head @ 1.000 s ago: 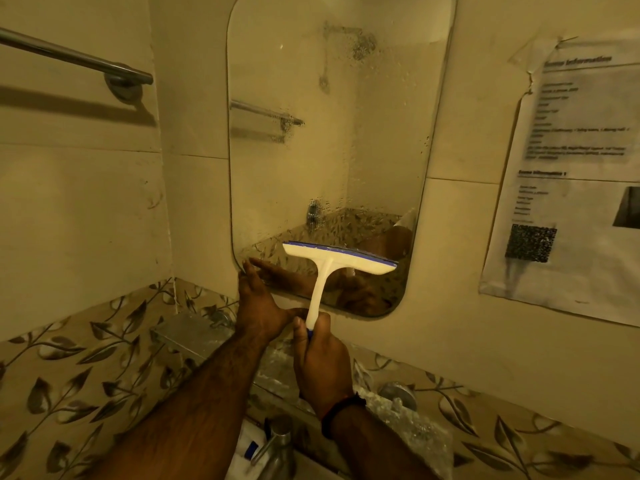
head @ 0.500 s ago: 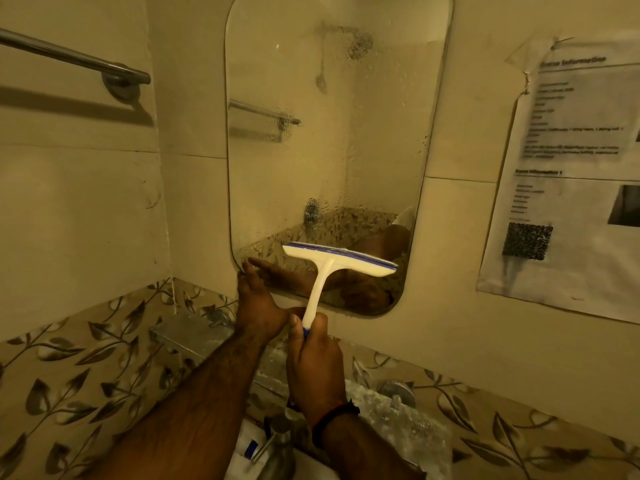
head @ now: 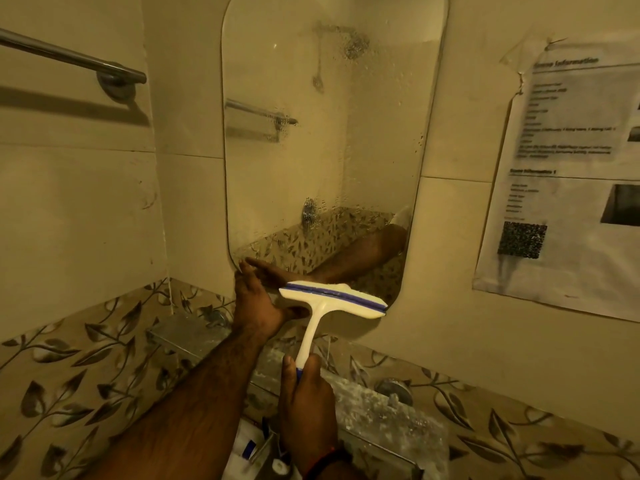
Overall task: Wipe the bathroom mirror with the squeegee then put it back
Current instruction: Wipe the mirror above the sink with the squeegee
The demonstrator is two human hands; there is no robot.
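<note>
Your right hand (head: pixel 306 403) is clamped on the blue-tipped handle of the squeegee (head: pixel 330 299), a cream T-shape with a blue blade strip, lying at the lower edge of the droplet-speckled mirror (head: pixel 332 133). Your left hand (head: pixel 258 299) presses flat, fingers apart, on the mirror's bottom-left corner.

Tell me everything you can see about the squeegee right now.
The squeegee is T-shaped, cream plastic by the look, with a blue strip along its wide head and a blue end on the handle. The right hand holds the handle low. The head sits tilted, right end lower, at the bottom edge of the mirror.
</note>
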